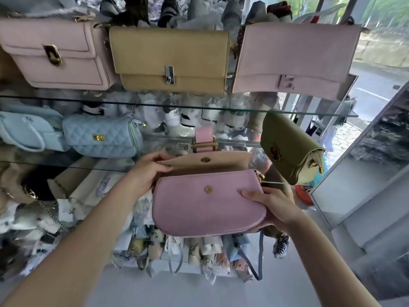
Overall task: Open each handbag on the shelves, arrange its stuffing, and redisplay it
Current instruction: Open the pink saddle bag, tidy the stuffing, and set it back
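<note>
head view: left hand (146, 171) pinches the raised flap (221, 162), right hand (273, 204) grips the pink handbag (199, 211) by its corner; a slip could knock the olive bag (287, 149) beside.

pink handbag (199, 209) open | left hand (147, 171): holds flap (221, 165) | right hand (272, 204): right edge

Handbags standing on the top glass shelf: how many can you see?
3: a pale pink bag at the left, a tan bag in the middle, and a mauve bag at the right. More may be hidden past the left edge.
</note>
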